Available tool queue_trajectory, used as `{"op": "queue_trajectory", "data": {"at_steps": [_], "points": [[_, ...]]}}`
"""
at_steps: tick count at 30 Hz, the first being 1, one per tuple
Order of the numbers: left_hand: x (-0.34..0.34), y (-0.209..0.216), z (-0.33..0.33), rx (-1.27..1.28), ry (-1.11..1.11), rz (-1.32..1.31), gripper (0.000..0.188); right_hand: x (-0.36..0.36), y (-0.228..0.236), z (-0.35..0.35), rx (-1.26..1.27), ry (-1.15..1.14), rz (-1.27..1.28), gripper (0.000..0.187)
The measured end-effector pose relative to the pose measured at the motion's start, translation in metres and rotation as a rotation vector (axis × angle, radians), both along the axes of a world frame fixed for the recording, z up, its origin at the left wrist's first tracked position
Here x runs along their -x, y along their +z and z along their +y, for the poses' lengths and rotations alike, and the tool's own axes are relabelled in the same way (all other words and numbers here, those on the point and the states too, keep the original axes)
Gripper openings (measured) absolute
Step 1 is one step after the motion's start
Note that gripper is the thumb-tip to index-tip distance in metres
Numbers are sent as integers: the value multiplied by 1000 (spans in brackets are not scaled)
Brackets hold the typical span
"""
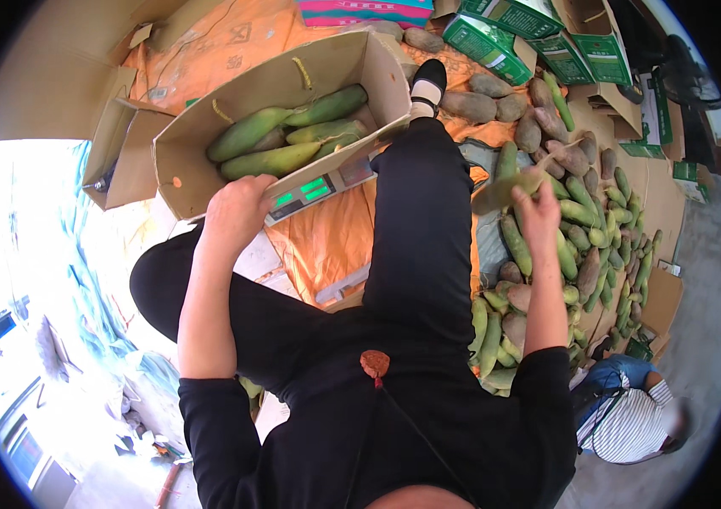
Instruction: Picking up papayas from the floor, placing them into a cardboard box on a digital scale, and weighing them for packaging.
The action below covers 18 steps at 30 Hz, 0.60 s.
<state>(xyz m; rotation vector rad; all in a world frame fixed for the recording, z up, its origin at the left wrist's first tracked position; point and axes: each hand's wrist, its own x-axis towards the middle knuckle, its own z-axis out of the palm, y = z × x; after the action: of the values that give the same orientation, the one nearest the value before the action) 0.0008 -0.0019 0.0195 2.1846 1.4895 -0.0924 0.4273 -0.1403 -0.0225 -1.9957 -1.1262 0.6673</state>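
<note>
An open cardboard box (176, 161) with yellow rope handles sits on a digital scale (299, 197) with a lit green display. Several long green radishes (260, 134) lie inside it, with browner ones partly hidden under them. My left hand (240, 208) is closed over the box's near rim, just left of the display. On the other side of my leg, my right hand (537, 216) grips a long green radish (496, 193), slightly blurred, near its thin end. It is over a large heap of green and brownish-purple radishes (585, 216).
Green printed cartons (488, 47) stand at the far right, beside a pink and blue box (365, 12). Orange sheeting (326, 254) covers the floor under the scale. Another cardboard box (119, 148) is at left. A person in a striped shirt (632, 420) is at lower right.
</note>
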Motion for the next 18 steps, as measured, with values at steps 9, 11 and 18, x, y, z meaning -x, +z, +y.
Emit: {"op": "queue_trajectory", "data": {"at_steps": [9, 11, 18], "points": [[5, 0, 1, -21, -24, -22, 29, 86, 133, 141, -774, 387, 131, 37], [6, -1, 1, -20, -22, -31, 29, 106, 133, 164, -801, 595, 293, 38], [5, 9, 1, 20, 0, -29, 27, 208, 115, 199, -235, 895, -954, 41]]}}
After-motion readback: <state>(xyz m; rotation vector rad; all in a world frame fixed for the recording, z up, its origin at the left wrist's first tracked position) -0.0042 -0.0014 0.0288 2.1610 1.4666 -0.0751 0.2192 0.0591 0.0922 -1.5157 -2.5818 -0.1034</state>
